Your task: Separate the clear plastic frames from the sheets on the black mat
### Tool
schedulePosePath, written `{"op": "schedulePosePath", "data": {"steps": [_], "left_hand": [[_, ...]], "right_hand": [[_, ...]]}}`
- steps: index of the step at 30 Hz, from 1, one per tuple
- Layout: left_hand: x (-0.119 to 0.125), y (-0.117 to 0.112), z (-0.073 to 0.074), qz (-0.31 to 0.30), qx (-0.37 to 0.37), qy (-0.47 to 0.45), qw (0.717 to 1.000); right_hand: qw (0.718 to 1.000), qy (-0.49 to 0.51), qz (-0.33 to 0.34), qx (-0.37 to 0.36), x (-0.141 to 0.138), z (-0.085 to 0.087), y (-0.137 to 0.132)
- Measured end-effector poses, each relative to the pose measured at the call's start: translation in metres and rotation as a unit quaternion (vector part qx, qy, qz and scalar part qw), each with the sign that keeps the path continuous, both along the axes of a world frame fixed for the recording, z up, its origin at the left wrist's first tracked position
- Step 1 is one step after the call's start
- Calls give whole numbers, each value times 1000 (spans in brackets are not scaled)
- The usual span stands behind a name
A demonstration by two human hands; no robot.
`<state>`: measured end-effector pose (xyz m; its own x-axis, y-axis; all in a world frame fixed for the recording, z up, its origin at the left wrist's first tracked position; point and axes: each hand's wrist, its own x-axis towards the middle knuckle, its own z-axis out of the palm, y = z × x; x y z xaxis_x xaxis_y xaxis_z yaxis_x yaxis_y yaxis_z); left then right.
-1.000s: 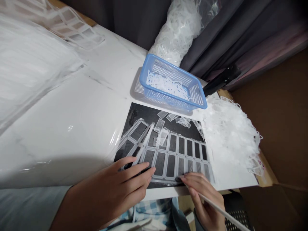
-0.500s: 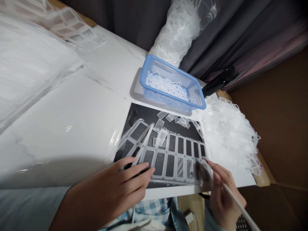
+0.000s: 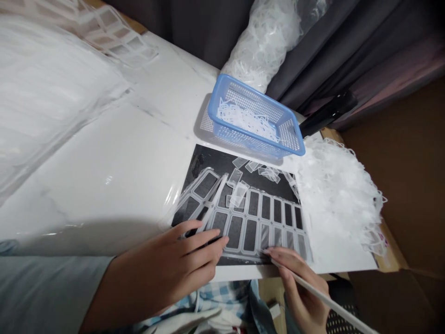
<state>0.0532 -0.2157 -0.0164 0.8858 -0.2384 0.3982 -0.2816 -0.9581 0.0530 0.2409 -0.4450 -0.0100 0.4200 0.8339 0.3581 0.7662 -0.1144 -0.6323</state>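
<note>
A clear plastic grid sheet [image 3: 253, 222] with rows of rectangular cells lies on a black mat [image 3: 212, 162] at the table's near edge. My left hand [image 3: 181, 264] rests flat on the sheet's left end, fingers stretched out. My right hand [image 3: 299, 287] pinches a thin white stick [image 3: 323, 299], its tip touching the sheet's bottom row near the middle. Loose clear rectangles [image 3: 239, 192] lie on the mat above the sheet.
A blue mesh basket [image 3: 255, 118] holding white plastic scraps stands behind the mat. A heap of white plastic offcuts [image 3: 337, 195] lies to the right, a bag of them [image 3: 267, 41] behind. Stacked clear sheets [image 3: 52, 88] cover the table's left. Cardboard [image 3: 410, 185] lies right.
My right hand swung out to the sheet's right end and came back to the bottom row near the middle. My left hand stayed put. The view shifted slightly.
</note>
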Motion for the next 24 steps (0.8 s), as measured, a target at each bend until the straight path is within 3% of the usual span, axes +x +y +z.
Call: {"op": "schedulePosePath", "data": {"steps": [13, 18, 24], "left_hand": [[-1, -2, 0, 8, 4, 3, 1000], [0, -2, 1, 9, 4, 0, 1000], [1, -1, 0, 1, -6, -12, 1000]], "right_hand": [[999, -18, 32, -22, -1, -3, -6], [993, -101, 50, -21, -8, 0, 3], [988, -149, -17, -27, -16, -15, 2]]}}
